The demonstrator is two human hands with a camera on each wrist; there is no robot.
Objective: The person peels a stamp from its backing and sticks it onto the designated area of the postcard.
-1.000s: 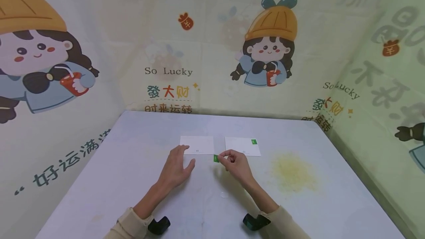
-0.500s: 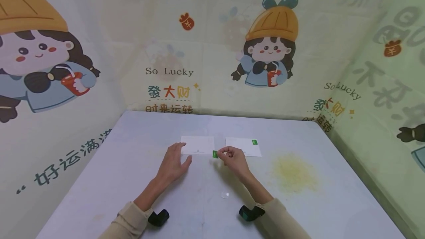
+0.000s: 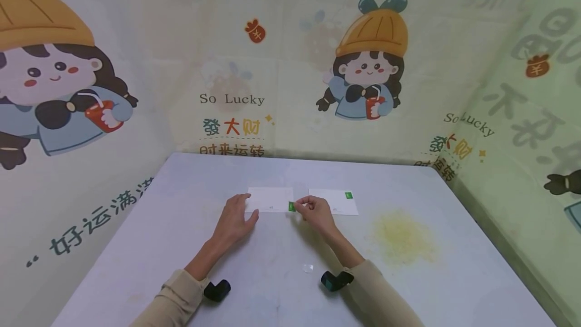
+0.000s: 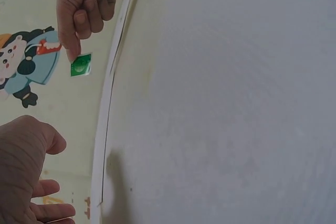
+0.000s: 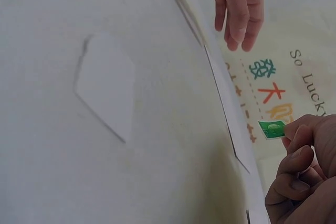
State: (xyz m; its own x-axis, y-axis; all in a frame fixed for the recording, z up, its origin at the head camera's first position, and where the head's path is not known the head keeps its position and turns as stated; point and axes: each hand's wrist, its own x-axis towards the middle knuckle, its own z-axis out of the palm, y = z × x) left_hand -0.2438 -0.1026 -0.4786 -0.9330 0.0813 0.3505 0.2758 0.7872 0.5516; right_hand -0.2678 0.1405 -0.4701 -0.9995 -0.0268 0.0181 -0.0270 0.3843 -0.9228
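Observation:
Two white cards lie side by side on the table: a left card point(image 3: 268, 201) and a right card point(image 3: 333, 201). Small print runs along the bottom of each. A green stamp point(image 3: 349, 196) sits in the right card's upper right corner. Between thumb and index finger my right hand point(image 3: 318, 215) pinches another green stamp point(image 5: 272, 129) by its edge. In the head view that stamp overlaps the left card's lower right corner. My left hand point(image 3: 233, 221), fingers spread and relaxed, is at the left card's lower left side, holding nothing.
A small pale scrap point(image 3: 308, 268) lies on the white table point(image 3: 181, 246), nearer the body. Right of the hands is a yellowish stain point(image 3: 403, 236). Printed cloth walls point(image 3: 290, 64) stand behind and beside the table.
My right hand has moved forward and slightly left with the stamp, from below the gap between the cards to the left card's corner. The left hand has shifted slightly left.

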